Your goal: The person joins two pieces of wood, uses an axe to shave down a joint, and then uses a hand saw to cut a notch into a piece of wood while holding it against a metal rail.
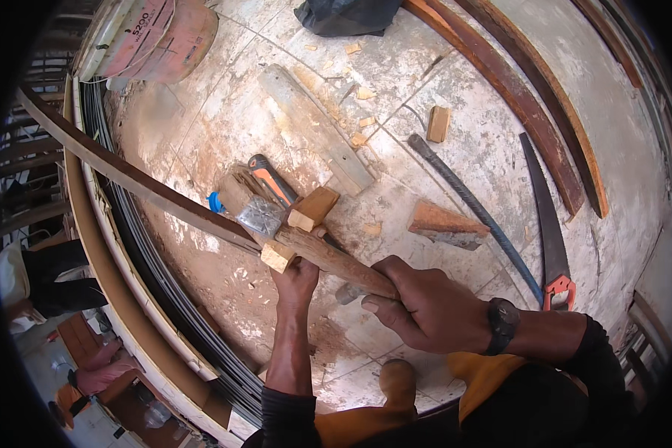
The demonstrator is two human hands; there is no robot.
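My right hand (425,310), with a watch on its wrist, is closed around the wooden handle of a hammer (336,261). The hammer's shiny metal head (260,215) is over a rough wood block (235,187). Beneath the handle, my left hand (297,280) is closed on a small wooden block (278,255); its fingers are partly hidden. Close by sits another cut wooden block (313,209). Behind it lies a tool with an orange and black handle (272,179). A blue cap (215,201) shows beside the hammer head.
A handsaw (549,216) and a dark metal bar (463,194) lie at right. A wood wedge (448,225), plank (317,127) and chips are on the tiled floor. Long timbers (508,97) extend at far right. A pink bucket (157,37) stands far left; a long strip (142,179) slants in.
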